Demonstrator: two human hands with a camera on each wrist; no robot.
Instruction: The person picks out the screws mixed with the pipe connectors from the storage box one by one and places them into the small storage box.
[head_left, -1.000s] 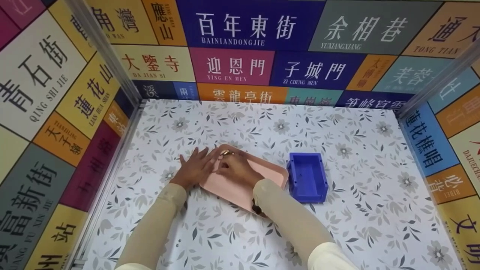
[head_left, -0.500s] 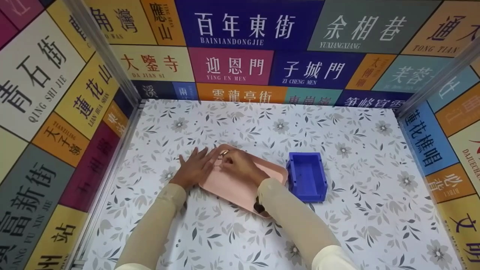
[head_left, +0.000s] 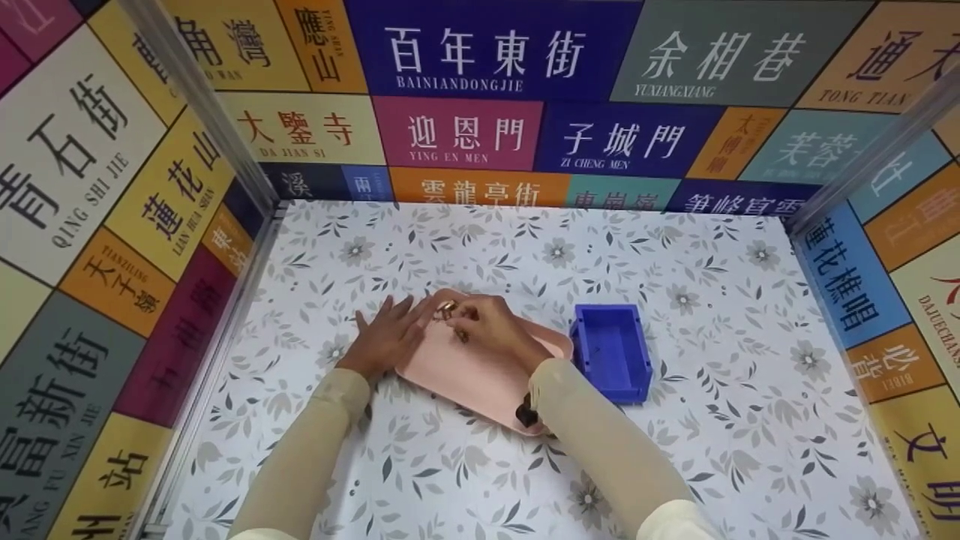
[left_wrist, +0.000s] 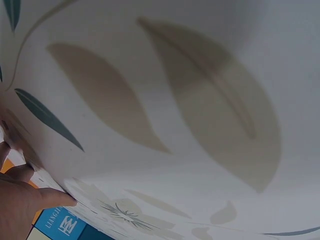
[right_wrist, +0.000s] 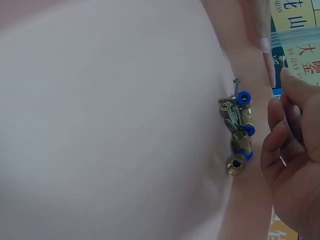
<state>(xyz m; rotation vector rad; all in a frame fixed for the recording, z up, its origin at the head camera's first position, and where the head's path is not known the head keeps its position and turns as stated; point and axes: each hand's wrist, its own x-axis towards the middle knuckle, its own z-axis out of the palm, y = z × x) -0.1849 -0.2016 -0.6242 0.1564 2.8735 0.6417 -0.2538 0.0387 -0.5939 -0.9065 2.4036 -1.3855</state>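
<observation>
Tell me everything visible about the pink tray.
The pink tray is shallow, plastic-looking, with rounded corners and a raised rim. It lies angled on the floral tabletop beside the blue bin; whether they touch is unclear. Small metal parts cluster near its far corner. The left hand touches its left side; the right hand partly hides it.

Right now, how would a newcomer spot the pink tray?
On the flower-patterned table, look just left of the blue bin in the head view. The tray lies there at a slant, small metal parts near its far corner. Unlike the deep, boxy bin, it is shallow, pink and round-cornered.
</observation>
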